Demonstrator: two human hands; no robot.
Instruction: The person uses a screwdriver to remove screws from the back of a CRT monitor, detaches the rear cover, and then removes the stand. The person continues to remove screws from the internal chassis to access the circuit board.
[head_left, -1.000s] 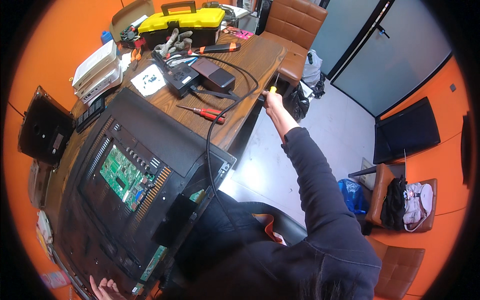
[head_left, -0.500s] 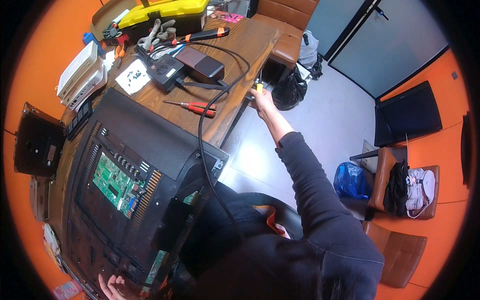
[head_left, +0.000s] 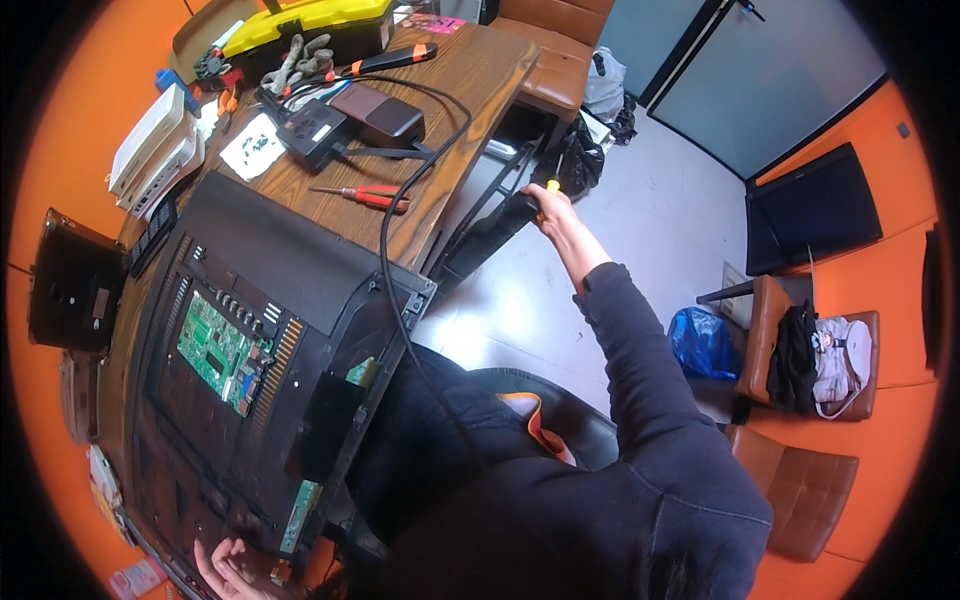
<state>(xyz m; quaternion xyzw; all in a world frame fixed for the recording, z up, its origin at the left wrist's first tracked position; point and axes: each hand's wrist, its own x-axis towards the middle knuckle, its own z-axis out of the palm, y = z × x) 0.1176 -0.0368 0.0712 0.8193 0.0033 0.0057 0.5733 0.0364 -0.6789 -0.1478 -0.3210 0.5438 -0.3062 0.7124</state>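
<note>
My right hand is closed around a screwdriver with a yellow handle, its shaft pointing away from me. The same hand rests on the outer end of a black drawer that sticks out from under the table's right edge. My left hand, fingers apart and partly bent, is at the near edge of a large black television or monitor back lying on the table. It seems to hold nothing. A green circuit board shows in an opening of that back, and a smaller green board strip lies along its near right side.
On the wooden table lie red-handled screwdrivers, a black power adapter, a black cable and a yellow-lidded toolbox. White boxes stand at the left. Brown chairs and bags are beyond the table.
My right hand has moved outward to the right with the screwdriver, and the black drawer has come out from under the table. My left hand has barely moved.
</note>
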